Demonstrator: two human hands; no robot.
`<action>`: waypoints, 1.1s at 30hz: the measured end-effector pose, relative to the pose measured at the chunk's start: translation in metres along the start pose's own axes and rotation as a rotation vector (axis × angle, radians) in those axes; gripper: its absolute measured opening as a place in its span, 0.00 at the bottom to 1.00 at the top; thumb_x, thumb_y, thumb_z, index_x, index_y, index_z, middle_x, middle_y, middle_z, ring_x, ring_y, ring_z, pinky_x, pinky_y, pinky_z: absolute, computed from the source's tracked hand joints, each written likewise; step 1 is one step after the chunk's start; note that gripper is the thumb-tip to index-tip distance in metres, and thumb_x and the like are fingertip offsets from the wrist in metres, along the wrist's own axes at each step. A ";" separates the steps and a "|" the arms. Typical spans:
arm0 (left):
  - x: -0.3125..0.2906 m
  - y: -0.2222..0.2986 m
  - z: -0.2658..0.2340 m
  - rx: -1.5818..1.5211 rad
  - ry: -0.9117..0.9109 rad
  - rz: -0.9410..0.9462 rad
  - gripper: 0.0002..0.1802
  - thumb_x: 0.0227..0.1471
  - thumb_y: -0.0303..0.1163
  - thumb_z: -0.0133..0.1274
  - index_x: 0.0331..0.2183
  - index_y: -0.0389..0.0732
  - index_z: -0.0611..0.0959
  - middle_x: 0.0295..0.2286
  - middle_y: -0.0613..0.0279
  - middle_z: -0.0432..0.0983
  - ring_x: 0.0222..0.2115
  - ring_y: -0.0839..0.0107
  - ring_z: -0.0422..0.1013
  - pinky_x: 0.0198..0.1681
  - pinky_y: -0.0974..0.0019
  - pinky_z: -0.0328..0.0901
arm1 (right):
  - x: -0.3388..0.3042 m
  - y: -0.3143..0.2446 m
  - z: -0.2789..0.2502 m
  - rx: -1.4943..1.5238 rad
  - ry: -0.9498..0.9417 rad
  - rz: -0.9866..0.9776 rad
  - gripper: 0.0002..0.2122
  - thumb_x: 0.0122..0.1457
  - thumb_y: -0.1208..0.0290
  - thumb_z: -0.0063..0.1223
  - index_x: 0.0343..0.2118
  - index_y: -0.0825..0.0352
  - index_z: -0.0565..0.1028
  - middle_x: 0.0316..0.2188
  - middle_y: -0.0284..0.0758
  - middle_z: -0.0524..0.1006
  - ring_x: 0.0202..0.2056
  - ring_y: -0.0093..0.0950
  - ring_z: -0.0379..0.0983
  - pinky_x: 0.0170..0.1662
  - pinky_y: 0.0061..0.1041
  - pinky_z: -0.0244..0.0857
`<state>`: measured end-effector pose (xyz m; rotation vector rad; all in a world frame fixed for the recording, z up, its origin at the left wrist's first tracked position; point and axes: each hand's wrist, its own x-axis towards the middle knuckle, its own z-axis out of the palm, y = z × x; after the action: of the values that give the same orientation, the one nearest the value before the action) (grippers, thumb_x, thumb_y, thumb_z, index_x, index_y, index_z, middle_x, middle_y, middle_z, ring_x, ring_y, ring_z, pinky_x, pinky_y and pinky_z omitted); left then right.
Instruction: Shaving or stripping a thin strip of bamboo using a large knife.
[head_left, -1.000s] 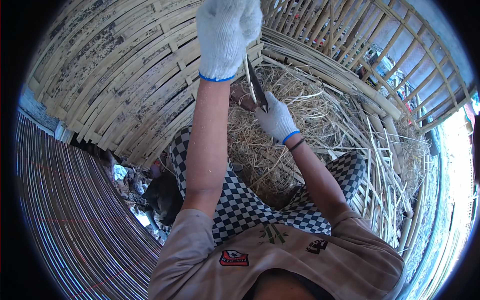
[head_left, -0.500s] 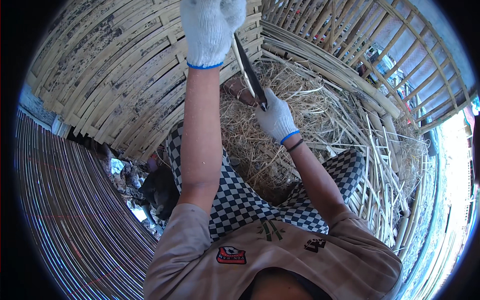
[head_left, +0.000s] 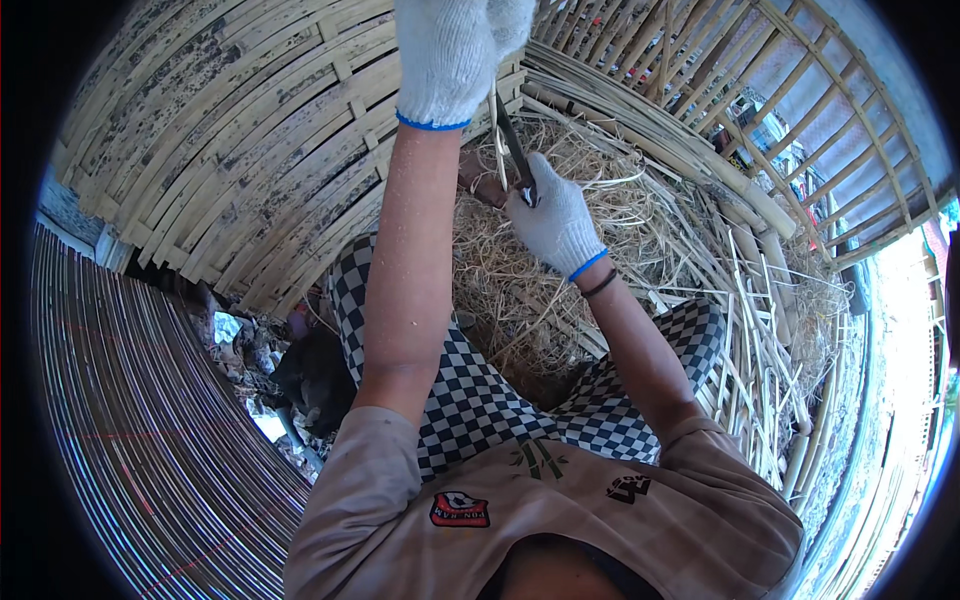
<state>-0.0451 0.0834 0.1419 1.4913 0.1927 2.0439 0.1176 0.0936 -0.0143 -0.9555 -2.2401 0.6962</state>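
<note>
My left hand, in a white knit glove with a blue cuff, is at the top edge, its fingers partly cut off. It looks closed around a thin pale bamboo strip that runs down toward my other hand. My right hand, gloved alike, grips a knife whose dark blade points up toward the left hand, right alongside the strip. The glove hides its handle. Just left of the right fingers lies a brown object, partly covered, whose kind I cannot make out.
Curly bamboo shavings pile up between my checkered trouser legs. Split bamboo sticks lie at the right. A woven bamboo panel rises at the left, a slatted frame at the far right. Thin dark rods fill the lower left.
My left hand has shifted to the right and slightly up. The strip and blade stand more upright, and less of the blade shows between the hands. My right hand has barely moved.
</note>
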 end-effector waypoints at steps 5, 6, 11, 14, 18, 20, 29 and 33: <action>-0.002 -0.006 0.004 -0.002 0.021 0.005 0.26 0.65 0.52 0.47 0.20 0.45 0.70 0.12 0.75 0.56 0.10 0.81 0.52 0.12 0.74 0.47 | -0.002 0.017 0.012 0.033 0.149 -0.116 0.13 0.56 0.71 0.53 0.44 0.67 0.70 0.27 0.49 0.78 0.33 0.50 0.77 0.33 0.44 0.69; -0.002 -0.004 0.004 -0.001 0.022 0.004 0.26 0.65 0.52 0.47 0.20 0.45 0.70 0.12 0.75 0.56 0.10 0.81 0.52 0.12 0.74 0.47 | -0.003 0.026 0.026 -0.060 0.052 -0.034 0.14 0.56 0.69 0.53 0.44 0.67 0.70 0.28 0.49 0.78 0.33 0.51 0.77 0.35 0.45 0.69; -0.004 0.007 0.010 -0.062 -0.051 -0.001 0.24 0.65 0.50 0.48 0.23 0.44 0.71 0.13 0.74 0.57 0.10 0.81 0.53 0.13 0.75 0.49 | -0.026 0.078 0.062 -0.106 -0.185 0.157 0.17 0.51 0.67 0.57 0.42 0.70 0.71 0.29 0.52 0.78 0.34 0.55 0.76 0.38 0.45 0.69; -0.001 0.001 0.010 -0.114 -0.007 -0.036 0.21 0.63 0.48 0.52 0.25 0.43 0.71 0.13 0.73 0.58 0.10 0.81 0.53 0.13 0.75 0.49 | -0.037 0.069 0.050 -0.052 -0.185 0.318 0.17 0.52 0.67 0.56 0.43 0.71 0.71 0.28 0.50 0.78 0.33 0.51 0.77 0.36 0.41 0.69; 0.005 -0.006 -0.002 -0.207 -0.177 -0.033 0.21 0.61 0.47 0.54 0.25 0.43 0.71 0.14 0.73 0.58 0.10 0.80 0.54 0.13 0.74 0.49 | -0.018 0.023 0.016 0.159 -0.009 0.184 0.13 0.56 0.67 0.55 0.41 0.67 0.71 0.26 0.50 0.76 0.31 0.51 0.76 0.34 0.42 0.68; 0.006 -0.007 -0.009 -0.137 -0.188 -0.028 0.22 0.62 0.50 0.52 0.25 0.44 0.69 0.13 0.74 0.57 0.10 0.80 0.52 0.13 0.74 0.47 | -0.011 0.007 0.012 0.202 0.051 0.089 0.12 0.56 0.69 0.55 0.41 0.67 0.71 0.25 0.50 0.76 0.30 0.51 0.76 0.33 0.41 0.68; 0.005 0.019 -0.031 -0.164 -0.121 -0.104 0.33 0.55 0.68 0.48 0.17 0.52 0.62 0.12 0.77 0.51 0.11 0.80 0.45 0.14 0.72 0.41 | 0.015 0.040 0.067 0.135 -0.044 0.211 0.20 0.55 0.69 0.52 0.51 0.66 0.69 0.28 0.54 0.78 0.34 0.53 0.77 0.37 0.46 0.69; 0.009 0.025 -0.047 -0.280 -0.165 -0.121 0.35 0.51 0.72 0.49 0.16 0.54 0.61 0.10 0.78 0.48 0.09 0.81 0.42 0.13 0.72 0.40 | 0.007 0.036 0.065 0.184 -0.010 0.146 0.17 0.54 0.69 0.53 0.46 0.67 0.70 0.27 0.51 0.78 0.34 0.52 0.76 0.37 0.45 0.70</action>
<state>-0.0990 0.0784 0.1431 1.4268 -0.0662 1.7607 0.0843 0.1063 -0.0802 -1.0316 -2.0873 0.9562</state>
